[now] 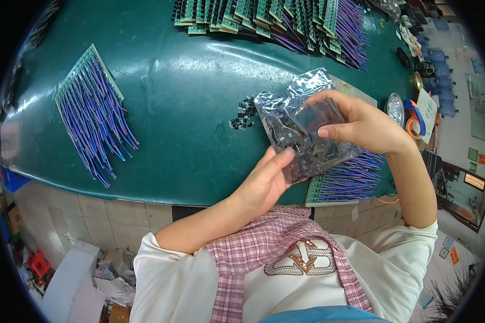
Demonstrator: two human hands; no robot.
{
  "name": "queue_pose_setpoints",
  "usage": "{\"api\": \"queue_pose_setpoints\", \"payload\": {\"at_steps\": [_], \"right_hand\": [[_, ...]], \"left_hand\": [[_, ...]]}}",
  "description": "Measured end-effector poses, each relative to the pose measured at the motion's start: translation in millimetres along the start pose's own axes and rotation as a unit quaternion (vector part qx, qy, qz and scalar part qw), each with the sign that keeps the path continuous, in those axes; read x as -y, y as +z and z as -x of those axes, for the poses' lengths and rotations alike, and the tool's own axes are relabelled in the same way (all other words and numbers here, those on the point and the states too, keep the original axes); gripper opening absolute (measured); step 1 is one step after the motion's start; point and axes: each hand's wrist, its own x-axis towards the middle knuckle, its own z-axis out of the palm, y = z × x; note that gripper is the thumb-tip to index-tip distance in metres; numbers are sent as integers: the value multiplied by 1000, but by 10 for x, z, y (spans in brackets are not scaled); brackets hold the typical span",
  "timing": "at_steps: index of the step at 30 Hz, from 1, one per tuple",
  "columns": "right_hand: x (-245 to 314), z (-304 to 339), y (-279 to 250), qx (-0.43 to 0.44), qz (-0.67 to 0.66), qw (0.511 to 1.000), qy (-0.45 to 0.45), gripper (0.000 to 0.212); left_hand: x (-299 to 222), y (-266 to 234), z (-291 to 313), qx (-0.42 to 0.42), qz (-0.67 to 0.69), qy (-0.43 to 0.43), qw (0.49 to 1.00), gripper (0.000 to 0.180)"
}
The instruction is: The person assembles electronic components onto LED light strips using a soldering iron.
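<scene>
Between my two hands is a shiny, see-through grey plastic bag (302,126) with many small black electronic parts inside. My left hand (267,180) grips its lower left side, thumb on top. From the right, my right hand (355,121) pinches the bag's upper part between thumb and fingers. A loose pile of small black three-legged components (243,113) lies on the green table just left of the bag. Partly under the bag and my right wrist, a circuit board panel with purple-blue wires (342,183) rests at the table's near edge.
Another wired board panel (91,107) lies at the left of the green table (178,124). Stacked board panels (264,19) fill the far side. At the right are a metal dish (395,109), an orange tape roll (413,127) and a blue-orange tool (416,114).
</scene>
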Motion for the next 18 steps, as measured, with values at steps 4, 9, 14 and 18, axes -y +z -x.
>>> {"api": "queue_pose_setpoints", "payload": {"at_steps": [4, 9, 14, 18], "right_hand": [[-185, -51, 23, 28, -91, 994, -60, 48], [-378, -132, 194, 27, -225, 970, -90, 53], [-412, -281, 166, -283, 42, 921, -266, 60], [-303, -566, 91, -346, 207, 811, -425, 68]], "left_hand": [[-95, 44, 119, -88, -83, 59, 991, 61], [-316, 45, 232, -103, -285, 157, 940, 56], [-900, 159, 469, -140, -499, 123, 846, 49], [-1277, 259, 502, -166, -553, 79, 813, 42]]}}
